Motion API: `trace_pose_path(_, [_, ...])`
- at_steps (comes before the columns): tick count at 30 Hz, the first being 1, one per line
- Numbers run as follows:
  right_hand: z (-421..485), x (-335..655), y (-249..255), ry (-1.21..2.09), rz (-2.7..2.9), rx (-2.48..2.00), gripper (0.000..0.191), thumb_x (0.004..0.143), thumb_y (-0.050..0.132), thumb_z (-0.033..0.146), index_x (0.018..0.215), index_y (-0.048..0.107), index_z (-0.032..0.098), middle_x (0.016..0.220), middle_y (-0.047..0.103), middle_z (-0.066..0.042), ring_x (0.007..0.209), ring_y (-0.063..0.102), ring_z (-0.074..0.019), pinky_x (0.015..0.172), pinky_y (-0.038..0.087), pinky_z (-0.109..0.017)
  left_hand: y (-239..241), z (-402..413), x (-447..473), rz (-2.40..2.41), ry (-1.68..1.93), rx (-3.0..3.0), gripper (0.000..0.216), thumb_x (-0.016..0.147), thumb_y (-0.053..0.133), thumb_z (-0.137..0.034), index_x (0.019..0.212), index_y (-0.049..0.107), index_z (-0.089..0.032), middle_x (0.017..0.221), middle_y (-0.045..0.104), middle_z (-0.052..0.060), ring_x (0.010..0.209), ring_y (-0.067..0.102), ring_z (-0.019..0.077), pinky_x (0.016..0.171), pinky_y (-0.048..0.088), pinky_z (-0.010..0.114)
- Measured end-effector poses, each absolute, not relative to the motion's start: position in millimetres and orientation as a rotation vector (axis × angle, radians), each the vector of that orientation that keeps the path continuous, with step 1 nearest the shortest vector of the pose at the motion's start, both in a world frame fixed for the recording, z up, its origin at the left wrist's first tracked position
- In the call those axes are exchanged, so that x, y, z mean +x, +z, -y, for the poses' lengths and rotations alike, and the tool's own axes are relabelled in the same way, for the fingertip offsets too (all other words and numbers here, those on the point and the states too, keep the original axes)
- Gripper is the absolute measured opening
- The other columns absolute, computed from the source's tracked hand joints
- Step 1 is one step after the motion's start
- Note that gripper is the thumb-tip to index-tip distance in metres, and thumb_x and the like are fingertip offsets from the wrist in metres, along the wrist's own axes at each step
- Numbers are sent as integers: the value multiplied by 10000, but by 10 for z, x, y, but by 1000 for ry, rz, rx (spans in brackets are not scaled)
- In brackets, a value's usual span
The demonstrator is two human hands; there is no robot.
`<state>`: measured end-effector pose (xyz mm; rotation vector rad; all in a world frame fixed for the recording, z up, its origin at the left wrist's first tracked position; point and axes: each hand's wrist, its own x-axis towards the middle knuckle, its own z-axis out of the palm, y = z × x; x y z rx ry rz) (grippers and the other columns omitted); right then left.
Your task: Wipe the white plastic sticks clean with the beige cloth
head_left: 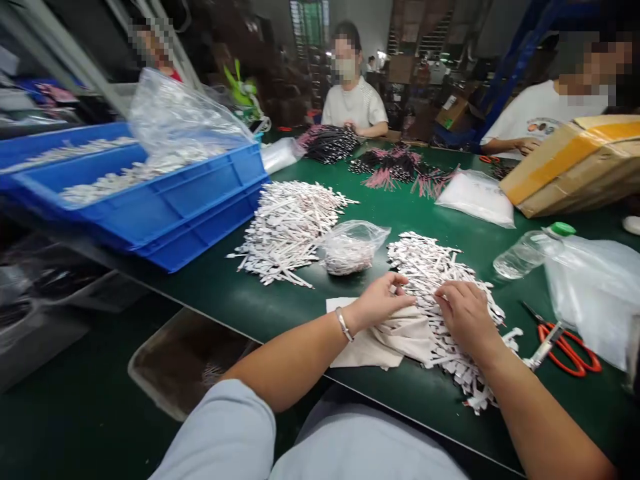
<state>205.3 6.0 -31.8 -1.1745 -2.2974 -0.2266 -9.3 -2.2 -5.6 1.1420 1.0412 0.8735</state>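
Note:
My left hand (pixel 379 303) hovers over a cream cloth (pixel 350 353) at the table's near edge. Its thumb and curled fingers are apart, with nothing visible between them. My right hand (pixel 466 317) is at a heap of short white cable-like strips (pixel 430 263), fingertips pinched together. Whatever they hold is too small to make out. The heap runs from beyond my hands down to the near edge, partly under the right hand and forearm. Just past my left hand sits a clear plastic bag (pixel 349 253) with similar strips inside.
A larger strip pile (pixel 287 227) lies left, beside stacked blue crates (pixel 200 200). Orange-handled scissors (pixel 570 350), a green-capped bottle (pixel 523 257) and plastic bags (pixel 595 287) are right. Behind stands a cardboard box (pixel 575 163). Co-workers sit across the green table (pixel 320 173).

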Motion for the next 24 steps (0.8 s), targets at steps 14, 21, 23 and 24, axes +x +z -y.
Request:
trace_pose_path(14, [87,2048,-243,-173,2196,-1011,329,1041,387,432,1001,590,176,872,617,-62,804,565,-245,798,362,-386,-35,1,-100,-899,946,1284,296,752,654,-322,960,639,-111,657,435,-31,563,368,66,511,294,208])
trace_pose_path(21, [110,2064,-215,-32,2198,-955,283,1038,431,399,963,605,189,878,617,-33,777,559,-210,759,367,-342,-62,-16,-101,-929,928,1286,335,748,635,-430,875,625,-121,703,529,-7,591,423,70,545,345,207])
trace_pose_path(23, [113,2057,-219,-8,2199,-954,303,1043,416,392,923,601,184,866,611,-35,771,555,-209,752,365,-340,-63,-21,-101,-924,920,1272,356,742,624,-475,793,597,-124,691,539,-7,582,431,69,540,348,209])
trace_pose_path(24, [115,2052,-222,4,2201,-958,321,1045,404,392,903,598,180,854,607,-39,768,554,-210,748,365,-340,-61,-22,-100,-913,915,1258,369,738,621,-493,767,585,-128,669,530,-14,568,426,66,531,342,207])
